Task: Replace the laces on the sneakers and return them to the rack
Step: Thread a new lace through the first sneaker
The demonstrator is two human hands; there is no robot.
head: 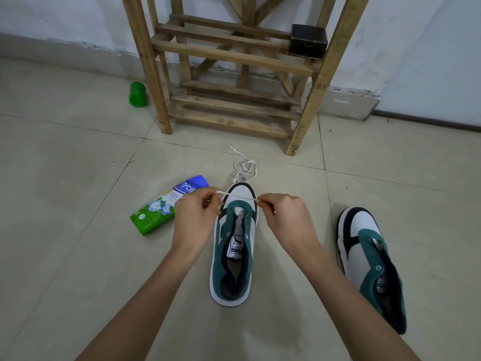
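Stage early: no eyelets threaded | left hand [194,220] and right hand [283,217]: fingers pinch white lace [240,196] taut above toe of near sneaker [234,259], on floor | second sneaker [364,230] unlaced | both off rack [234,57]

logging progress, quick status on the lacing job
Left hand and right hand pinch the white lace, taut over the centre sneaker toe. Second sneaker unlaced at right. Spare lace loose on floor before the rack.

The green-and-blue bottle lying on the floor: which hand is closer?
Left. The left hand sits right beside the bottle; the right hand is across the sneaker, farther away.
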